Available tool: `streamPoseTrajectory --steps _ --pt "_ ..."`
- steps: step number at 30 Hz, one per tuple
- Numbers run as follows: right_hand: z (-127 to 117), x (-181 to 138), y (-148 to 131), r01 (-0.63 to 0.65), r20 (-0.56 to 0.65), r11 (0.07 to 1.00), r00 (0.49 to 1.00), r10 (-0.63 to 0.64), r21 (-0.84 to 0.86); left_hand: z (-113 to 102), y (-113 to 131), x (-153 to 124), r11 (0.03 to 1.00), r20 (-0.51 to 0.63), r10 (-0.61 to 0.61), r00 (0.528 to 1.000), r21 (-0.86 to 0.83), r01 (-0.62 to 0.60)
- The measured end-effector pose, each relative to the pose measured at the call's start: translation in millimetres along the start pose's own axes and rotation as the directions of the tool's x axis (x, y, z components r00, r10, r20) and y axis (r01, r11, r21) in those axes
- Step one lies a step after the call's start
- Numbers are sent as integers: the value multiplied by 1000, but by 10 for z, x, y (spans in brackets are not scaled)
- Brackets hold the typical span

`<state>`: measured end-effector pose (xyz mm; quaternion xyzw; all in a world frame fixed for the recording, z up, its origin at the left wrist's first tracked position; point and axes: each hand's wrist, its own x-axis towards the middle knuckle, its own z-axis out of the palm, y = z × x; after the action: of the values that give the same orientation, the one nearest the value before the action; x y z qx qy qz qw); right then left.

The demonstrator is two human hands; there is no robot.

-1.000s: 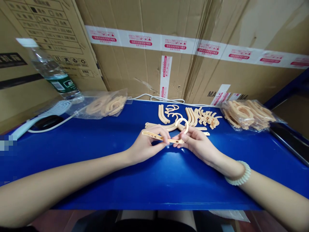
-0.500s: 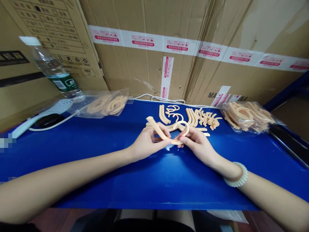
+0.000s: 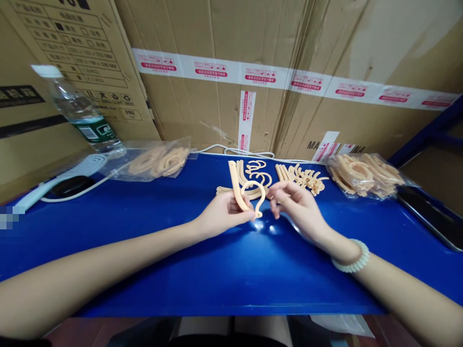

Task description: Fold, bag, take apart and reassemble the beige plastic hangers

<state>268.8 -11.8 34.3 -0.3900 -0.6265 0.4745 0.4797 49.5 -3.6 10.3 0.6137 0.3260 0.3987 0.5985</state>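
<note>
My left hand point(image 3: 229, 212) is closed on a beige hanger arm point(image 3: 237, 185), a long, slightly bent bar held upright. A curved beige hook point(image 3: 261, 198) stands beside the arm at the same fingertips; whether the two are joined I cannot tell. Just to the right, my right hand point(image 3: 302, 212) is raised with its fingers bent and apart, holding nothing visible. Behind the hands lie loose hooks point(image 3: 256, 165), more bars point(image 3: 284, 173) and a heap of small curved beige pieces point(image 3: 311, 178). My left hand and the held parts cover some of them.
Clear bags of beige parts lie at the left point(image 3: 168, 161) and right point(image 3: 361, 173). A water bottle point(image 3: 81, 115), a pale blue handled item point(image 3: 65, 176) and a black object point(image 3: 73, 185) are at left. A dark phone-like slab point(image 3: 430, 217) lies right. Cardboard point(image 3: 202, 106) backs the blue table point(image 3: 235, 274).
My right hand has let go of the hook and drawn slightly right, its fingers opening. The left hand keeps the parts, with the bar now turned more upright.
</note>
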Motion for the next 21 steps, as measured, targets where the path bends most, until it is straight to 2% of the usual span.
streamPoseTrajectory --steps 2,3,6,8,11,14,16,19,21 --pt "-221 113 -35 104 -120 974 984 -130 -202 -3 19 9 999 -19 1 1000 -35 -1" --pt "-340 176 -41 146 -115 927 974 -197 -345 -3 27 11 999 -26 6 1000 -50 -7" --pt "-639 343 2 272 51 633 937 -345 -724 4 38 15 998 -33 22 999 -61 -24" --pt "-743 418 74 360 207 454 913 -352 -815 10 35 20 998 -33 27 999 -49 -28" --pt "-768 481 191 448 359 326 885 -297 -833 17 23 30 999 -40 35 999 -33 -37" --pt "-729 525 262 484 419 275 869 -264 -831 17 9 36 999 -45 38 998 -27 -39" --pt "-700 557 279 496 432 281 864 -260 -822 16 3 34 999 -53 29 998 -37 -31" --pt "-656 582 260 475 379 350 872 -308 -808 12 -1 27 997 -84 -1 997 -79 -5" --pt "-621 561 211 434 282 426 883 -374 -794 8 -1 22 994 -100 -19 995 -108 8"
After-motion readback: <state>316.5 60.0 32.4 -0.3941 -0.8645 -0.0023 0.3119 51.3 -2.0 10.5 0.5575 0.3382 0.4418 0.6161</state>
